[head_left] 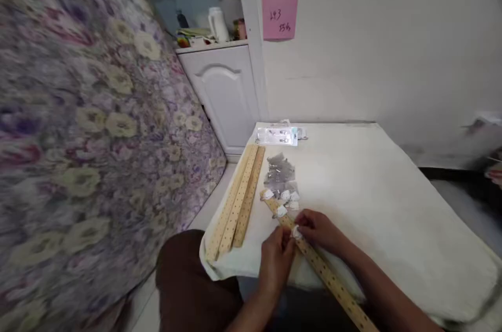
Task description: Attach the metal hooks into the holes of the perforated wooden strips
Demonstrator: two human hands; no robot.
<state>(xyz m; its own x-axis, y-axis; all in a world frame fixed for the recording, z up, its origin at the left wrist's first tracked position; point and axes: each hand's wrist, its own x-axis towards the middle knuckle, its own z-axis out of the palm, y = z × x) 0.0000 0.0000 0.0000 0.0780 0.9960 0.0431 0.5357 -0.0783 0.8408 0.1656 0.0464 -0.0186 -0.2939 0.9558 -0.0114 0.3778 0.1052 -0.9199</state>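
A long pale wooden strip (pixel 333 282) with rows of dark holes lies slantwise over the near table edge. A small white piece (pixel 297 232), too small to make out in detail, sits on it between my hands. My left hand (pixel 276 256) is closed, its fingertips pinching at the left side of that piece. From the right, my right hand (pixel 319 230) pinches at the same piece with bent fingers. Farther up the strip are another white piece (pixel 281 211) and one at its far end (pixel 268 194). Small clear packets (pixel 279 172) are heaped just beyond.
Several similar holed strips (pixel 239 201) lie side by side along the table's left edge. A clear flat package (pixel 276 136) rests at the back of the white-covered table (pixel 353 180). A floral curtain (pixel 98 138) hangs at left; a white cabinet (pixel 221 91) stands behind.
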